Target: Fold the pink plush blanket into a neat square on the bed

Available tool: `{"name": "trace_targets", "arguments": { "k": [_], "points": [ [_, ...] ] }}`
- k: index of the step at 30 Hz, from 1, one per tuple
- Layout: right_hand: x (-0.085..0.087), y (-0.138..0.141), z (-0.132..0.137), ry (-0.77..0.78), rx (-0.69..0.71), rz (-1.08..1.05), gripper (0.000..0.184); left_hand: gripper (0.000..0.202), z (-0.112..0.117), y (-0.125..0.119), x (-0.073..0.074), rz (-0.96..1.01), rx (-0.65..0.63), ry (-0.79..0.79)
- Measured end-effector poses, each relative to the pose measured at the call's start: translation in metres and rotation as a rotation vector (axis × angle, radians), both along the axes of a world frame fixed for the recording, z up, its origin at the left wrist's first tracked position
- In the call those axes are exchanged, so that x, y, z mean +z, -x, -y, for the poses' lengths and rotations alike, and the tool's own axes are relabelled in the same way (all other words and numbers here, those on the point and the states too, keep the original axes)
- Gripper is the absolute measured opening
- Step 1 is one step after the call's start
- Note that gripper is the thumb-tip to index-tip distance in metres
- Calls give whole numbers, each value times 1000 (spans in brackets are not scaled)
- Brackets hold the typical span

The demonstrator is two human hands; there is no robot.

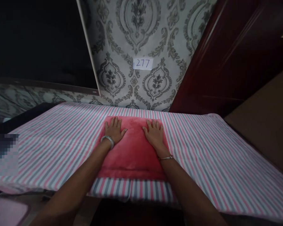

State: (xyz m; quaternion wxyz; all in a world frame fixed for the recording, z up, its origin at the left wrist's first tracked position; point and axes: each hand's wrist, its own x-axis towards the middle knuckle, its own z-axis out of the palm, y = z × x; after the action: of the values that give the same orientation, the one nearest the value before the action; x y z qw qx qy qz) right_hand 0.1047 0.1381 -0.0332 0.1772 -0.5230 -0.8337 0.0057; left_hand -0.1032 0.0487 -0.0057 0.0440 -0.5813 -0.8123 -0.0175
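Observation:
A folded red plush cloth (134, 150) lies flat on the table, its near edge close to the table's front. On its far left corner rests my left hand (113, 130), palm down with fingers spread; a pale bangle circles that wrist. My right hand (154, 133) presses flat near the far right corner, fingers also apart, with a thin bracelet at the wrist. Neither hand grips the cloth. Under it, a striped tablecloth (193, 147) in pink, grey and white covers the table.
A large dark screen (37, 40) fills the upper left. Behind the table is patterned wallpaper (134, 28) with a paper label (142, 63) reading 277. Dark red glossy furniture (214, 62) stands at the back right. A pinkish object (7, 212) sits at the lower left.

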Motion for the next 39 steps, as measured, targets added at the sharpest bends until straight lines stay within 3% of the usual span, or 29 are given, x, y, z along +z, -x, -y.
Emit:
{"name": "trace_targets", "arguments": {
  "k": [10,15,21,26,29,32,35,39],
  "points": [
    [-8,0,-6,-15,15,8,61,71,-1,-1,-5,-8,-11,-13],
    [-4,0,-2,-3,7,12,60,74,1,-1,-4,28,-22,-4],
    [25,-5,4,141,26,70,61,73,1,3,15,109,-48,37],
    [45,-18,43,163,235,123,63,71,41,-15,33,152,-190,37],
    [36,-25,74,161,349,145,67,72,75,-33,22,126,-270,13],
    [18,-28,92,135,349,135,68,73,96,-43,0,87,-257,-47],
    [4,-29,96,74,333,126,66,73,99,-46,-16,59,-250,-90],
    [-2,-27,94,61,350,146,62,70,95,-45,-24,68,-250,-90]
  ]
}}
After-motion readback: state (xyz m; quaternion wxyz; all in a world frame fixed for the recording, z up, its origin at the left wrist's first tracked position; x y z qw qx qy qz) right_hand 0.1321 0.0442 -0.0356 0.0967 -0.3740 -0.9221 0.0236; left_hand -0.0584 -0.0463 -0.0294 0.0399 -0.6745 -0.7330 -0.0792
